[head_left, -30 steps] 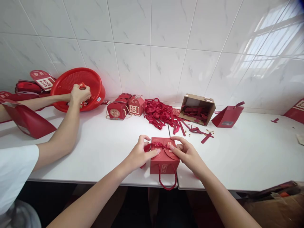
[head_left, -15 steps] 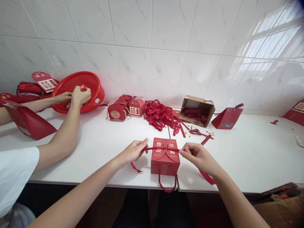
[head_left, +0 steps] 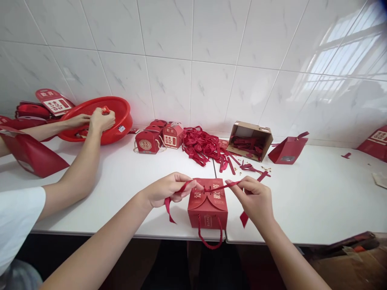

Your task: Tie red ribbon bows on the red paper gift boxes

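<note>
A red gift box (head_left: 207, 205) with gold lettering stands near the front edge of the white table, its twisted rope handle (head_left: 211, 245) hanging over the edge. Red ribbon (head_left: 220, 187) runs through the slots in the box's top. My left hand (head_left: 171, 189) is closed on one part of the ribbon at the box's left, with a tail dangling below. On the other side my right hand (head_left: 253, 195) pinches the ribbon, and its loose end hangs beneath the fingers.
At the left, a co-worker's hands (head_left: 101, 121) reach over a tilted red plastic basket (head_left: 124, 135). Along the wall stand small red boxes (head_left: 148, 141), a heap of red ribbons (head_left: 201, 145), an open cardboard box (head_left: 267, 139) and a red pouch-shaped box (head_left: 288, 151).
My left hand has moved in against the box's top, and my right hand has shifted slightly outward and up with the ribbon. The co-worker's basket is tilted lower.
</note>
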The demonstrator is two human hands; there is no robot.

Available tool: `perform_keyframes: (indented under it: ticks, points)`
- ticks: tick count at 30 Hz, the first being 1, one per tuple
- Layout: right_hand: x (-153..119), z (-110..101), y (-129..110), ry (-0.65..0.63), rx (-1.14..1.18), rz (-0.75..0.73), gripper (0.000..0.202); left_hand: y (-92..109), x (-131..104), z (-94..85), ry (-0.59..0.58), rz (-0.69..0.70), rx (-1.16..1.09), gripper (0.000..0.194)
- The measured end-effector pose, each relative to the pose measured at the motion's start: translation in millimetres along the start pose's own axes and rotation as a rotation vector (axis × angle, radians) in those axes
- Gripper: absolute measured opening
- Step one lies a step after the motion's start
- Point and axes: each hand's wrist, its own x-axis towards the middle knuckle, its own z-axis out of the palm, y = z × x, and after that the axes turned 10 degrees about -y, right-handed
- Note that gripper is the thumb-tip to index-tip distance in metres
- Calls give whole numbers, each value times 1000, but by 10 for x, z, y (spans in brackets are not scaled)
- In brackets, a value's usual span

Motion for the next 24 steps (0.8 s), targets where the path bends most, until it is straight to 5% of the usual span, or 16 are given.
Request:
perform_keyframes:
  ticks: [4, 8, 16, 19, 24]
  points:
    - [18, 46, -174, -175, 299, 117, 40, 2, 13, 254, 224, 79, 68, 22]
    - [36, 87, -217, -313, 397, 128, 38, -24, 44, 367, 268, 214, 143, 22]
    - [24, 99, -113, -172, 288, 173, 43, -130, 93, 354, 387, 200, 236, 26]
    - [31, 108, -170, -204, 309, 136, 25, -172, 123, 362, 415, 231, 352, 26]
    - [52, 146, -267, -323, 356, 44, 39, -216, 147, 356, 515, 227, 626, 26]
